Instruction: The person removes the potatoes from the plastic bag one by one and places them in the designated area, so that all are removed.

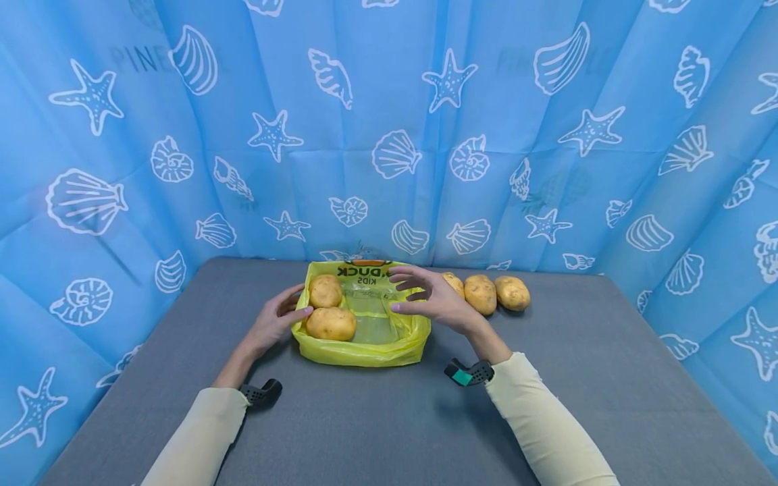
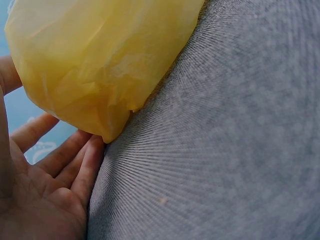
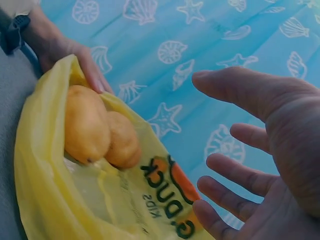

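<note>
A yellow plastic bag (image 1: 365, 354) with dark lettering lies spread on the table, its mouth wide and facing up. Two potatoes (image 1: 330, 324) sit inside it at the left end. My left hand (image 1: 273, 324) is at the bag's left side, thumb at the rim. In the left wrist view its fingers (image 2: 65, 155) are fairly straight along the outside of the yellow plastic. Over the bag's right rim hovers my right hand (image 1: 434, 297), fingers spread and holding nothing; the right wrist view shows its thumb (image 3: 235, 87) apart from the fingers.
Three potatoes (image 1: 480, 295) stand in a row on the grey table (image 1: 389, 425), just right of the bag and partly behind my right hand. A blue curtain (image 1: 389, 121) with white shell and starfish prints hangs along the table's back and sides.
</note>
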`<control>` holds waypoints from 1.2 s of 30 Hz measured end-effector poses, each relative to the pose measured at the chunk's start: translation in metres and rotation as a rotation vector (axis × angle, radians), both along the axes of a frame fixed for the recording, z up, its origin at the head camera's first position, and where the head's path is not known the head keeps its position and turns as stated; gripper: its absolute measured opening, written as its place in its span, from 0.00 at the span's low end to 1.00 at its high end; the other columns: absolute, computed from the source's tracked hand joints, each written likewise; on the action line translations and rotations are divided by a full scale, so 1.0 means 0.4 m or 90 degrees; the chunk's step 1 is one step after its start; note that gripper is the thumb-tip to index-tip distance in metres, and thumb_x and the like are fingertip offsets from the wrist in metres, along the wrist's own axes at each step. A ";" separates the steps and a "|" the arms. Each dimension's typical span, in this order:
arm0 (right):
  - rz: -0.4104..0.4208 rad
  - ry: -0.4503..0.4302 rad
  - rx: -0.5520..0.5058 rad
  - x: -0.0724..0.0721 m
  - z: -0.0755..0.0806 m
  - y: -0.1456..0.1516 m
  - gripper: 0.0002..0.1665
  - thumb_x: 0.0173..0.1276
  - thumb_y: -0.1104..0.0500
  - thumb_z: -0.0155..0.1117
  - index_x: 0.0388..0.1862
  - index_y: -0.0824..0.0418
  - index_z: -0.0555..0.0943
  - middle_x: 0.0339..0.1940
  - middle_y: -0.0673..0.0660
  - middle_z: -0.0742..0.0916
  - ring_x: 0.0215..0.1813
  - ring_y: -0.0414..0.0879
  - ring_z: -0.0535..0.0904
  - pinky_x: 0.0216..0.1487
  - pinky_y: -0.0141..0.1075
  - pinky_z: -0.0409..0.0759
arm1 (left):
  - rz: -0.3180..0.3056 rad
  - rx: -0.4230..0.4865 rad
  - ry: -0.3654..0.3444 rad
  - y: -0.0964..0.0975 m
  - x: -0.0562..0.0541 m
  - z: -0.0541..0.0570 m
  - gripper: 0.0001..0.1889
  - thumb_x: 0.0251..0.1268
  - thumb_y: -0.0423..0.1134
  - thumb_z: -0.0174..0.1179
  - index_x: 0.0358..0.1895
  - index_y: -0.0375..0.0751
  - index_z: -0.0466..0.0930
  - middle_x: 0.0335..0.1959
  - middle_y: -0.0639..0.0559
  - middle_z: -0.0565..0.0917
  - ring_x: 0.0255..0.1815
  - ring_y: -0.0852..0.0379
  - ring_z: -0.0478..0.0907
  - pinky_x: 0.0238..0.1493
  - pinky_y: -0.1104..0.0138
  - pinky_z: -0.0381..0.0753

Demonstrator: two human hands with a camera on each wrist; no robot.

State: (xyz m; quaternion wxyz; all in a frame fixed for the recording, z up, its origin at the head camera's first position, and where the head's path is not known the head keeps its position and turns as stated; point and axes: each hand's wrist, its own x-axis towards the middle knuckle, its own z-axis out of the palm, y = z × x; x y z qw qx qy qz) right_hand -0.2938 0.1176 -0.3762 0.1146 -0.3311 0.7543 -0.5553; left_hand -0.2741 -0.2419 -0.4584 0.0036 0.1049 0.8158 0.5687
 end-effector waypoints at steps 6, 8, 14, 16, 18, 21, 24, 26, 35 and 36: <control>0.012 -0.003 0.001 -0.004 -0.017 -0.044 0.36 0.69 0.61 0.71 0.74 0.56 0.71 0.68 0.61 0.77 0.66 0.63 0.74 0.61 0.51 0.77 | 0.005 0.008 -0.008 0.001 -0.003 0.000 0.35 0.75 0.45 0.60 0.79 0.38 0.59 0.70 0.29 0.69 0.69 0.34 0.68 0.65 0.45 0.70; 0.015 -0.003 0.006 -0.005 -0.022 -0.054 0.36 0.69 0.61 0.71 0.74 0.56 0.71 0.68 0.61 0.78 0.66 0.63 0.74 0.60 0.51 0.78 | 0.006 0.006 -0.009 0.000 -0.004 0.000 0.35 0.75 0.45 0.60 0.79 0.38 0.59 0.70 0.29 0.69 0.69 0.34 0.68 0.65 0.44 0.70; 0.029 -0.005 0.017 -0.003 -0.031 -0.085 0.36 0.69 0.59 0.71 0.74 0.57 0.71 0.68 0.60 0.78 0.68 0.67 0.72 0.60 0.52 0.77 | 0.005 0.000 -0.004 -0.001 -0.003 -0.002 0.35 0.75 0.45 0.60 0.79 0.36 0.58 0.70 0.29 0.69 0.69 0.34 0.68 0.65 0.44 0.70; 0.036 -0.010 0.014 -0.004 -0.036 -0.097 0.36 0.70 0.59 0.71 0.74 0.57 0.71 0.68 0.61 0.78 0.68 0.68 0.71 0.61 0.51 0.77 | 0.005 0.002 -0.004 -0.001 -0.001 -0.002 0.35 0.75 0.45 0.60 0.79 0.37 0.58 0.70 0.29 0.69 0.69 0.34 0.68 0.65 0.44 0.70; 0.044 -0.010 0.013 -0.003 -0.039 -0.110 0.36 0.70 0.59 0.71 0.74 0.58 0.71 0.68 0.63 0.77 0.68 0.69 0.71 0.62 0.52 0.77 | 0.005 -0.003 0.000 -0.002 0.000 -0.003 0.35 0.75 0.45 0.60 0.79 0.36 0.58 0.70 0.28 0.70 0.69 0.34 0.69 0.64 0.45 0.71; 0.054 -0.006 0.014 -0.004 -0.046 -0.129 0.35 0.70 0.59 0.71 0.74 0.58 0.71 0.69 0.66 0.76 0.68 0.69 0.71 0.62 0.52 0.76 | 0.004 -0.009 0.004 -0.002 0.002 -0.002 0.35 0.76 0.44 0.59 0.79 0.35 0.58 0.69 0.28 0.70 0.68 0.34 0.69 0.63 0.47 0.73; 0.059 -0.004 0.020 -0.003 -0.051 -0.147 0.36 0.68 0.61 0.71 0.74 0.60 0.71 0.69 0.69 0.75 0.67 0.69 0.71 0.62 0.55 0.75 | 0.008 -0.009 0.001 -0.001 0.002 -0.002 0.35 0.75 0.44 0.60 0.79 0.37 0.58 0.69 0.29 0.70 0.68 0.34 0.69 0.63 0.47 0.72; 0.061 -0.004 0.029 -0.002 -0.055 -0.158 0.36 0.68 0.62 0.71 0.73 0.62 0.71 0.69 0.71 0.75 0.67 0.69 0.72 0.63 0.56 0.75 | 0.007 -0.010 -0.001 -0.001 0.000 -0.002 0.35 0.75 0.45 0.60 0.79 0.37 0.58 0.69 0.29 0.71 0.68 0.34 0.70 0.63 0.47 0.72; 0.065 0.010 0.059 -0.002 -0.075 -0.203 0.35 0.68 0.60 0.71 0.72 0.66 0.71 0.69 0.68 0.76 0.66 0.64 0.74 0.62 0.55 0.76 | 0.004 0.004 -0.009 -0.003 -0.003 -0.005 0.35 0.75 0.45 0.60 0.79 0.38 0.59 0.69 0.30 0.70 0.68 0.34 0.69 0.65 0.43 0.70; 0.066 0.013 0.064 -0.001 -0.077 -0.208 0.35 0.68 0.60 0.72 0.72 0.65 0.72 0.69 0.67 0.76 0.65 0.63 0.75 0.62 0.55 0.76 | 0.004 0.003 -0.009 -0.003 -0.002 -0.005 0.35 0.75 0.45 0.60 0.79 0.38 0.59 0.69 0.29 0.70 0.68 0.34 0.69 0.65 0.43 0.70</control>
